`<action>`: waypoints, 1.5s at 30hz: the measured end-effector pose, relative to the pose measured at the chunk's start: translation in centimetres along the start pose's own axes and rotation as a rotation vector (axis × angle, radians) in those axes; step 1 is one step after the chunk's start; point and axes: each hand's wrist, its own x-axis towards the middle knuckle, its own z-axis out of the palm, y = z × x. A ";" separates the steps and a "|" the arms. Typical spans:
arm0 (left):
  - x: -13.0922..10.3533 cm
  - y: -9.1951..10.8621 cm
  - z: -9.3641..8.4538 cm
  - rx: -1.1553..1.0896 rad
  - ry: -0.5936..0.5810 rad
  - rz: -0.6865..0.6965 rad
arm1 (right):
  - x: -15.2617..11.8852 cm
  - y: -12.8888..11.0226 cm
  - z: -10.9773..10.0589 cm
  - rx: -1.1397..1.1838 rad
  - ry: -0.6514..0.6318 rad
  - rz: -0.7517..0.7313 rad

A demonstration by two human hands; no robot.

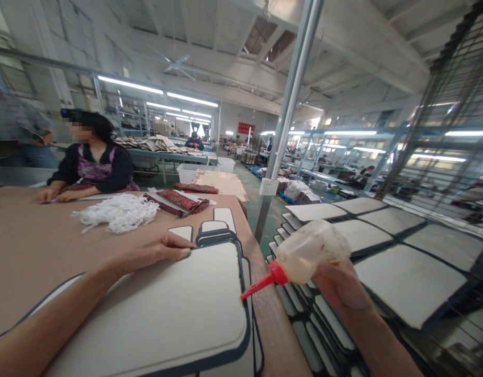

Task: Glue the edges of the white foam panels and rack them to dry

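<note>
Left hand (pixel 165 248) pinching flat cream dark-edged panel (pixel 174 309); right hand (pixel 339 280) gripping translucent red-nozzled plastic bottle (pixel 306 254); yellowish edge line (pixel 238 262) showing only beyond tip.

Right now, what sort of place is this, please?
Probably a factory workshop: a long row of ceiling lights, people at worktables, such as the person in a purple apron, and many similar dark-edged panels stacked on the right.

One left hand (pixel 166 250) and one right hand (pixel 330 269) are showing; one bottle (pixel 315 251) is bearing one nozzle (pixel 265 285); one big panel (pixel 178 306) is lying below; one cord heap (pixel 118 212) is sitting on one worktop (pixel 13 220); three nearer people (pixel 96 157) are showing, farther ones being too small to count; two bins (pixel 188 175) are standing; one fan (pixel 178 64) is hanging; six rack panels (pixel 410 283) are lying uppermost.
</note>
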 end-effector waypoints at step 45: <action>-0.1 -2.8 0.3 -0.191 -0.027 -0.099 | 6.4 -6.4 5.8 -0.347 -0.413 -0.073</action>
